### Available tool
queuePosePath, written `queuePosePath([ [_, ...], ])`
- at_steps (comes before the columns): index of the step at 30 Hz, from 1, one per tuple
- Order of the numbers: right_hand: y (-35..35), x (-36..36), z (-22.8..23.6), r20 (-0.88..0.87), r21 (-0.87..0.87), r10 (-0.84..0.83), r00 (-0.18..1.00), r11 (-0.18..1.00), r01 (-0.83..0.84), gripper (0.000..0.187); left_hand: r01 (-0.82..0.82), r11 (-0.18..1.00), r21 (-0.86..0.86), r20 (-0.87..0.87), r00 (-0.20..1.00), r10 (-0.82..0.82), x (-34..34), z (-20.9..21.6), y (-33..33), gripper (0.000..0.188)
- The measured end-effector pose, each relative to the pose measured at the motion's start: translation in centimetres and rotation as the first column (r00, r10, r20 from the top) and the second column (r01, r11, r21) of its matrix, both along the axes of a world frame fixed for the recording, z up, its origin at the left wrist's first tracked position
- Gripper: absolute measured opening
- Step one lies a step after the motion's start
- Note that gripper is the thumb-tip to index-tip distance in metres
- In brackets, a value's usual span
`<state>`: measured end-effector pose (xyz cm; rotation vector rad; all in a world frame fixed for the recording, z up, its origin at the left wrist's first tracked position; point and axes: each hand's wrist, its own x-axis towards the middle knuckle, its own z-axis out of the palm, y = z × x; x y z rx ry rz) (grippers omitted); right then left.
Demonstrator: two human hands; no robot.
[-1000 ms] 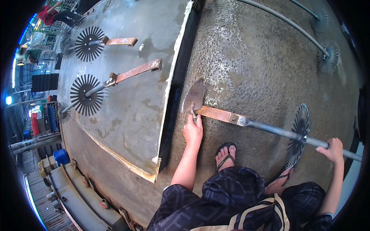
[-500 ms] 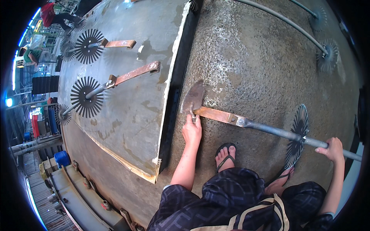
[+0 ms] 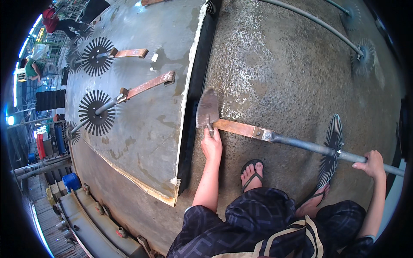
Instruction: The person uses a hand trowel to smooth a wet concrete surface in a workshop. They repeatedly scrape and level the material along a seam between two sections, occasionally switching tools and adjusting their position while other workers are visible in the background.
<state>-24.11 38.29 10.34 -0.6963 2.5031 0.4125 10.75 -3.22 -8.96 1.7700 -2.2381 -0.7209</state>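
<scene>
**Bare hands and open sandals next to a metal blade and spoked disc**

Person is crouching on a rough, wet-looking concrete slab (image 3: 292, 73). Left hand (image 3: 212, 144) is closing its fingers on the short handle of a trowel (image 3: 208, 109); flat blade is lying on the slab just beside a dark gap (image 3: 195, 99) that separates it from a smoother grey slab (image 3: 142, 129) on the left. Right hand (image 3: 369, 163) is wrapping its fingers round a long metal rod (image 3: 301, 144) running across the slab. Rod is carrying a black spoked disc (image 3: 330, 148) w/ thin radial tines and ending in a rusty flat bar (image 3: 238, 128) that's touching the trowel near the left hand.

Risks, as I'm judging them:

- Left fingers are sitting right where bar meets trowel. If the rod is shoved along its length, they're likely getting pinched.
- Disc is standing just above the right foot (image 3: 316, 200), and the left foot (image 3: 251, 174) is near the rod too. Both are in open sandals, so rolling or dropping the rod is putting toes under the tines.
- Slab is looking damp in patches; a slipping sandal could be throwing weight onto the rod or toward the gap.
- Trowel blade is close to the gap edge; a hard push may be sending it in, or chipping the pale rim.
- More rods w/ discs (image 3: 97, 112) are lying on the grey slab, so stepping across is a trip hazard.
</scene>
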Motion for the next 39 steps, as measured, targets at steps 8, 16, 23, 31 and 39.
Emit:
queuePosePath([
  [8,-0.3,-0.1,0.1,0.027,0.015,-0.026,0.999,1.000,0.026,0.076,-0.019,0.999,0.030,0.009,1.000,0.019,-0.4,0.0,0.1,0.030],
  [16,-0.7,-0.1,0.3,0.044,0.017,-0.034,0.998,0.999,0.033,0.074,-0.083,0.996,0.035,-0.080,0.993,0.086,-1.0,-0.5,0.9,0.027],
  [23,-0.6,-0.2,0.1,0.076,0.064,-0.027,0.997,0.998,0.022,0.080,-0.095,0.992,0.079,-0.116,0.988,0.104,-1.1,-0.3,0.7,0.026],
  [31,-0.3,-0.1,0.0,0.074,0.035,-0.019,0.997,0.999,0.016,0.080,-0.036,0.999,0.018,-0.075,0.996,0.038,-0.9,-0.4,0.9,0.026],
  [39,-0.8,0.0,0.3,0.090,0.047,-0.022,0.996,0.999,0.018,0.081,0.021,0.995,0.094,-0.100,0.995,-0.011,-0.9,0.2,2.6,0.025],
])
